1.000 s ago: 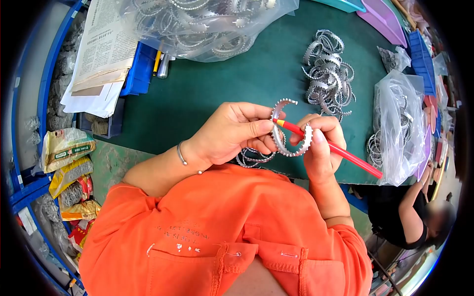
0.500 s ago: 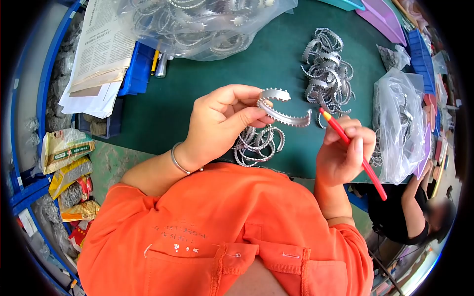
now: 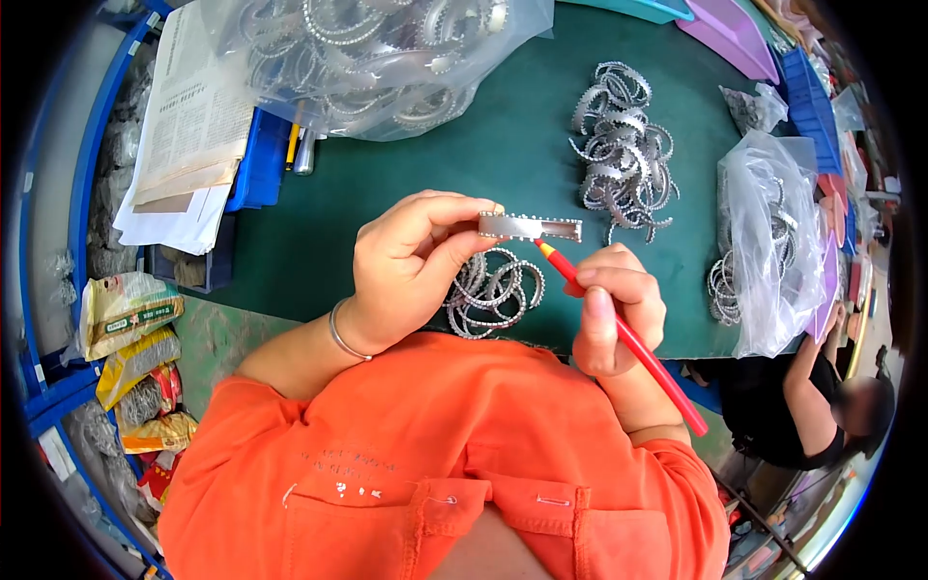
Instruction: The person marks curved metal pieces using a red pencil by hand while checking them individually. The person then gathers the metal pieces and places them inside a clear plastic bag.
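fingers of our left hand (image 3: 401,266) clamp one end of a silvery, bead-edged band (image 3: 510,226) above the smooth green tabletop (image 3: 406,179); our right hand (image 3: 623,314), fingers curled, grips a slim red pencil (image 3: 660,375), slanting to the band's lower edge. newspaper (image 3: 200,111) print is too small to read.

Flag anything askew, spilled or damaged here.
Nothing looks spilled or broken. Mildly untidy: the papers lie askew and jut past the blue bin. The band in the left hand shows no obvious damage; fine flaws would be too small to tell.
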{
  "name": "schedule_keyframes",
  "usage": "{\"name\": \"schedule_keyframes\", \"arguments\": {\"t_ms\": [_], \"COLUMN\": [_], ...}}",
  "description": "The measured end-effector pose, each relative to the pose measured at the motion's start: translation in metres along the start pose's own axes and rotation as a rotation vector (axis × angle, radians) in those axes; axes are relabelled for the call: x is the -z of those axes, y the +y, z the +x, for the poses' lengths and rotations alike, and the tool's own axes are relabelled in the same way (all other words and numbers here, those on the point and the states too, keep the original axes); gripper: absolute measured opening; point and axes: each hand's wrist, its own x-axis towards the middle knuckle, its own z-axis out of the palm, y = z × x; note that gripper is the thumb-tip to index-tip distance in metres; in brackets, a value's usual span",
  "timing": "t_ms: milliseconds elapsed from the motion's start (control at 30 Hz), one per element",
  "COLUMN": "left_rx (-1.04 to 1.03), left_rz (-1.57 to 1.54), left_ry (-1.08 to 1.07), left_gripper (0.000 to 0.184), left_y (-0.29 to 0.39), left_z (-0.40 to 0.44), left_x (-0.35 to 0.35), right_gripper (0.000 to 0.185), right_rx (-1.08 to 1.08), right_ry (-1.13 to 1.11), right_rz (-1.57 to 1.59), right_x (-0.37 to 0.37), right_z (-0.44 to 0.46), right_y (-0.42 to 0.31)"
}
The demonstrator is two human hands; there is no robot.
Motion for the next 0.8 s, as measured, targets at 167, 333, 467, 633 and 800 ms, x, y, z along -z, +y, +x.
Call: {"name": "schedule_keyframes", "arguments": {"t_ms": [167, 333, 467, 633, 800], "left_rx": [-0.028, -0.062, -0.095, -0.173, -0.158], "left_rz": [0.086, 0.149, 0.163, 0.304, 0.308], "left_ry": [-0.009, -0.008, -0.016, -0.026, -0.016], "left_gripper": [0.02, 0.022, 0.025, 0.027, 0.028], "left_y": [-0.001, 0.004, 0.004, 0.007, 0.006], "left_z": [-0.001, 0.001, 0.003, 0.005, 0.004], "left_x": [0.001, 0.0, -0.003, -0.003, -0.003], "right_gripper": [0.012, 0.01, 0.01, 0.011, 0.011], "right_rx": [-0.063, -0.078, -0.095, -0.098, -0.096], "right_ry": [-0.007, 0.006, 0.011, -0.006, -0.005], "right_rz": [-0.03, -0.053, -0.093, -0.125, -0.13], "right_x": [-0.005, -0.007, -0.009, -0.011, -0.014], "right_z": [-0.001, -0.002, -0.001, -0.002, 0.0], "right_y": [0.0, 0.001, 0.001, 0.003, 0.006]}}
